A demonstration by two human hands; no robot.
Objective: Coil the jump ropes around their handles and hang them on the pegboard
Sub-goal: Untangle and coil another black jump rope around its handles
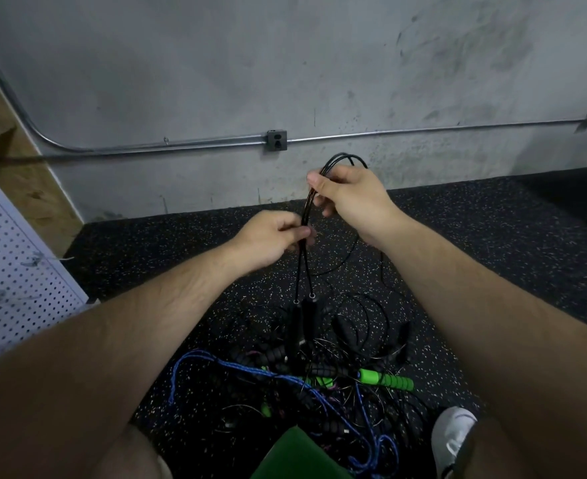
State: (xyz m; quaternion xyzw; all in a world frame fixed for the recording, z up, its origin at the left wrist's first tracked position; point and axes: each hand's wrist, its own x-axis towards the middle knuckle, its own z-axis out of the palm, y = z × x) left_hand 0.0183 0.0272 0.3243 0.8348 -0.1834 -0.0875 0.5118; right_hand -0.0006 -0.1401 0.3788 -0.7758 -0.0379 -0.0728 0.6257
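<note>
A white perforated metal pegboard [12, 257] leans at the far left, well to the left of the thin glossy black jump rope [306, 216] being worked on, with raw plywood panelling [19, 167] behind it. Next comes the person's left hand [271, 238], its grip pinched narrow on the doubled cord of that rope, just below the right hand. Beneath the left hand the two strands run straight down to a pair of slim black cylindrical handles [302, 323], which dangle side by side over the floor. The right hand [351, 198] sits just above and right of the left, its grip closed on the same cord, with a smooth loop arching over the knuckles and slack trailing down behind the wrist.

Below the held rope lies a tangled heap of other ropes [319, 382]: a braided blue cord [223, 366], ribbed black foam handles, and a bright green ribbed foam handle [387, 378] to the right of the heap. A white shoe [453, 437] shows near the heap's right edge.

The floor [475, 271] is black rubber speckled with pale flecks. Behind the rope stands a scuffed grey concrete wall [216, 63], crossed by a metal conduit [147, 146] and a small grey outlet box [277, 141].
</note>
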